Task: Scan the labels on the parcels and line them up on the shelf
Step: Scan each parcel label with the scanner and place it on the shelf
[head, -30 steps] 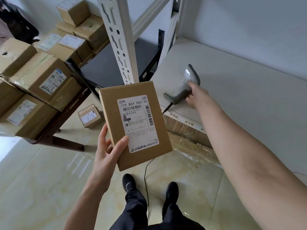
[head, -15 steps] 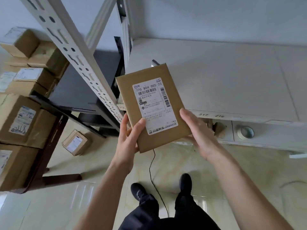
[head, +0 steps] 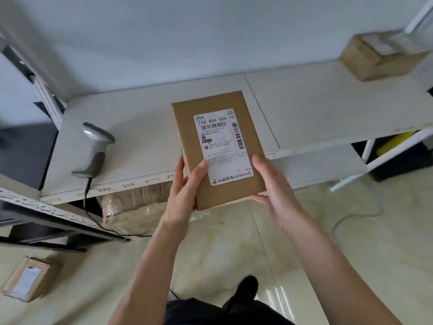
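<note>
Holding a flat brown parcel (head: 218,148) with both hands, the person keeps it above the front edge of a pale shelf (head: 145,113), its white label (head: 222,146) facing up with barcodes and the number 770 B04 005-23 readable. The left hand (head: 185,191) has its grip curled round the parcel's near left corner, thumb lying on top beside the label and fingers tucked along the side and beneath. The right hand (head: 274,188) supports the near right corner, its grip pressed on the parcel with the thumb along the right edge and the fingers hidden underneath.

A grey handheld scanner (head: 95,151) lies on the shelf well to the left of the parcel, and its dark cable (head: 93,216) drops over the shelf edge toward the floor. At the far right end of the shelf sits another cardboard box (head: 375,57), blurred. Numbers are written along the shelf's front edge. A small labelled parcel on the floor (head: 30,280) lies at the lower left. A wrapped carton (head: 140,200) shows under the shelf.
</note>
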